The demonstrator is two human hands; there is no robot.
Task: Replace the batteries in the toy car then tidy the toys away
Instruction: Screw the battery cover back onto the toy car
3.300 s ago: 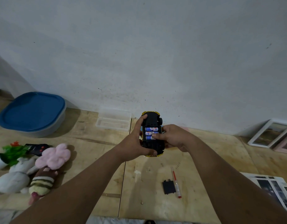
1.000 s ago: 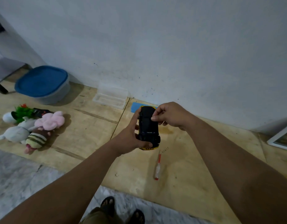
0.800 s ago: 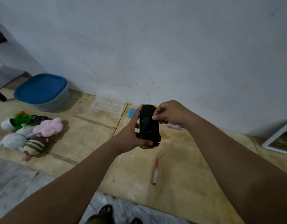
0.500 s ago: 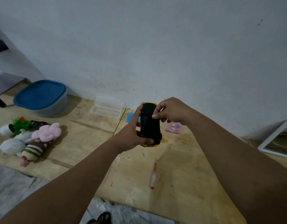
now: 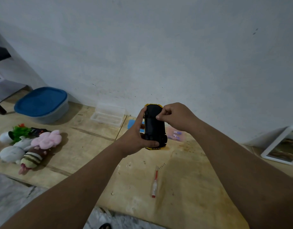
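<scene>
Two hands: both are gripping one toy, held in the air in front of the white wall (image 5: 159, 47).
Toy car: the black-bottomed yellow plastic toy car (image 5: 154, 128) is being held underside up, nose pointing to 12 o'clock, above the plywood floor boards (image 5: 183, 187); its battery compartment is showing as closed black plastic.
Left hand: the left hand (image 5: 137, 136) is wrapping the car's 9 o'clock side, thumb lying across the near end, fingers curling up the far side.
Right hand: the right hand (image 5: 174, 117) is sitting at the car's 2 o'clock corner, fingers curled, thumb and forefinger pinching at the underside; whether something small is between them I cannot tell.
Screwdriver: a slim red-and-clear screwdriver (image 5: 154, 182) is lying on the boards at 6 o'clock from the car, well apart from it.
Battery pack: a pinkish clear packet with small purple-tipped cells (image 5: 175, 134) is lying at 3 o'clock, partly hidden behind the car.
Blue card: a flat blue piece (image 5: 131, 123) is peeking out at 9 o'clock behind the left hand.
Clear box: an open transparent plastic box (image 5: 107, 114) is resting by the wall at 10 o'clock.
Tub: a grey tub with blue lid (image 5: 41, 103) is standing further out at 10 o'clock.
Soft toys: a pink plush (image 5: 46, 139), a striped brown plush (image 5: 33, 157), a grey-white plush (image 5: 10, 153) and a green plastic plant in a white pot (image 5: 17, 132) are lying together at 9 o'clock.
Picture frame: a white picture frame (image 5: 284, 146) is leaning against the wall at 3 o'clock.
</scene>
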